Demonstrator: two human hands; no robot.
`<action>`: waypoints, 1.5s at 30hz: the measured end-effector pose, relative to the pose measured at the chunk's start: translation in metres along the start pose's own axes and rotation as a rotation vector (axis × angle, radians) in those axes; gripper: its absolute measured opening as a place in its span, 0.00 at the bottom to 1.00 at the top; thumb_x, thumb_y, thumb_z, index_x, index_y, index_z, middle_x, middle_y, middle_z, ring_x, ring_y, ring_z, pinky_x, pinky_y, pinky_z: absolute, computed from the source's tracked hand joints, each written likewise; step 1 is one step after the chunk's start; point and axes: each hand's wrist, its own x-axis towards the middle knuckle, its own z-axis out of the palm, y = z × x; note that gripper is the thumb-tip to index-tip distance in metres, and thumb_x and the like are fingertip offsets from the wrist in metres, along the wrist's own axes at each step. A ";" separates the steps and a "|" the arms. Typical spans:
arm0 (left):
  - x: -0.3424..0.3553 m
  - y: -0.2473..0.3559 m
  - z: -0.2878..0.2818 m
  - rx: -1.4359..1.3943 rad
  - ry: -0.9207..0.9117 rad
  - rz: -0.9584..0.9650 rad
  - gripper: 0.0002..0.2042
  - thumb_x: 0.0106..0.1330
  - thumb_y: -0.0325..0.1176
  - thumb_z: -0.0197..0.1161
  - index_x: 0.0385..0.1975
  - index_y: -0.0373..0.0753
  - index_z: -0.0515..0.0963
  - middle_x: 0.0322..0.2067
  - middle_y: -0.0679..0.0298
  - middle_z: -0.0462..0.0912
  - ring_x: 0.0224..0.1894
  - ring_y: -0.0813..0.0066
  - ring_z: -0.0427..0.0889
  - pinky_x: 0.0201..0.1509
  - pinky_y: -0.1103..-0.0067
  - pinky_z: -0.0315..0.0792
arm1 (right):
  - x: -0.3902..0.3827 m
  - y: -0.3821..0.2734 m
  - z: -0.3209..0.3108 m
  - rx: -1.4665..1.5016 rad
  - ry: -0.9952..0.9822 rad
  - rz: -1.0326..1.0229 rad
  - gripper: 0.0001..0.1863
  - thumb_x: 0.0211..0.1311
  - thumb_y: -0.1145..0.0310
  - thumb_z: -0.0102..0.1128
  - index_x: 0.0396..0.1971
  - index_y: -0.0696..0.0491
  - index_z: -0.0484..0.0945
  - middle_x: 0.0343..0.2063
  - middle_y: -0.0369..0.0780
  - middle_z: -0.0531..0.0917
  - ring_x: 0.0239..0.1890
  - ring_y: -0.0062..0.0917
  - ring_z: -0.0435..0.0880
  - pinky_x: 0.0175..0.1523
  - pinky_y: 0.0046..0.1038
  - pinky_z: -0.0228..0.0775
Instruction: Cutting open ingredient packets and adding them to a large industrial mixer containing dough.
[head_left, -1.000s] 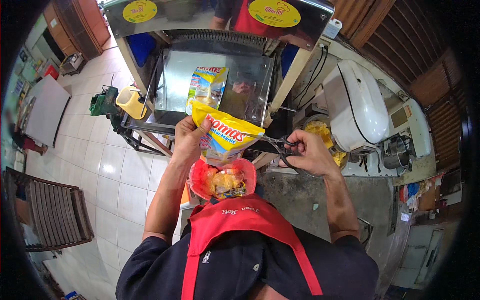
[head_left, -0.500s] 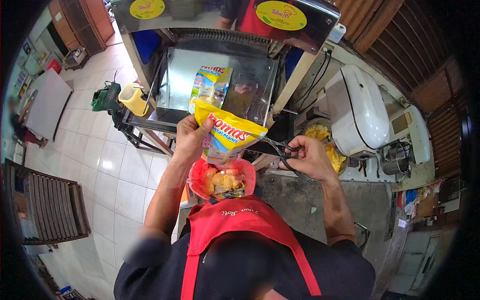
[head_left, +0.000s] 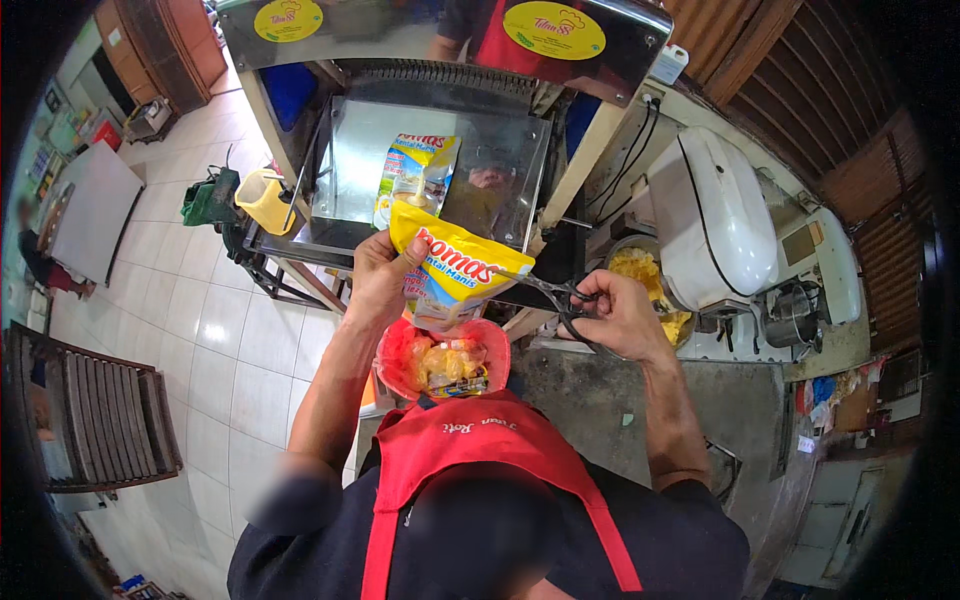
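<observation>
Brightly glossy pouch point(head_left: 455, 268), slender metal scissors point(head_left: 549, 290)

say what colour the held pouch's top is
The top of the pouch in the left hand is yellow, best seen in the head view.

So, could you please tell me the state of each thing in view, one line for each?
Front pouch, pinched in the left hand; whether cut, cannot tell.
Scissors, held in the right hand, blades at the front pouch's corner.
Rear pouch, lying on the metal surface.
Red bin, holding wrappers.
Yellow jug, open at top.
White stand mixer, upright; whether running, cannot tell.
Yellow mixture, uncovered beside the mixer.
</observation>
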 end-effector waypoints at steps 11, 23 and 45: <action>-0.002 -0.001 0.001 0.015 -0.020 -0.013 0.12 0.63 0.31 0.67 0.41 0.31 0.79 0.36 0.59 0.86 0.35 0.77 0.84 0.42 0.79 0.79 | -0.002 0.012 -0.002 0.113 -0.013 0.010 0.19 0.38 0.70 0.78 0.31 0.57 0.78 0.26 0.28 0.77 0.24 0.06 0.69 0.29 0.11 0.61; -0.005 -0.002 0.000 0.008 0.004 -0.019 0.12 0.63 0.31 0.67 0.41 0.31 0.79 0.36 0.58 0.86 0.35 0.76 0.85 0.41 0.78 0.80 | -0.006 0.008 -0.001 -0.017 0.043 -0.032 0.23 0.34 0.61 0.79 0.29 0.58 0.79 0.21 0.31 0.77 0.23 0.11 0.70 0.29 0.18 0.63; -0.003 -0.005 0.004 0.077 -0.044 -0.048 0.10 0.63 0.30 0.68 0.39 0.30 0.80 0.34 0.59 0.86 0.33 0.77 0.84 0.40 0.79 0.80 | 0.002 0.012 0.008 0.060 0.011 0.015 0.13 0.43 0.70 0.74 0.28 0.60 0.81 0.21 0.33 0.81 0.23 0.10 0.74 0.27 0.18 0.66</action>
